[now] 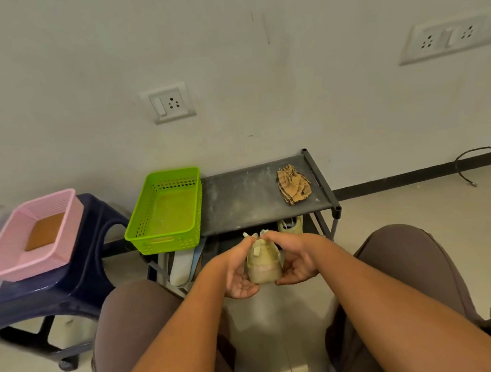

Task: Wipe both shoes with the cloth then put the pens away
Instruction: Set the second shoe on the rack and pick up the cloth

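Forearms reach out over the knees, and between them a pale shoe (pixel 263 264) is held in the air, just in front of the rack's (pixel 239 198) lower level. The left hand (pixel 239 275) and right hand (pixel 296 262) clasp it from either side, fingers curled round it. Their fingertips come together at its far end, pinching what may be the tongue or laces; it is too small to tell. A second shoe (pixel 290 225) sits just beyond the right hand, under the rack's top shelf. The cloth (pixel 293 184) lies crumpled on that shelf near its right edge, well apart from the hands. A green basket (pixel 164 211) stands at the shelf's left end. Further left, a pink basket (pixel 8 260) with a flat brown square (pixel 45 232) in it rests on a dark blue stool (pixel 71 288). A black cable (pixel 466 167) trails on the floor at far right.
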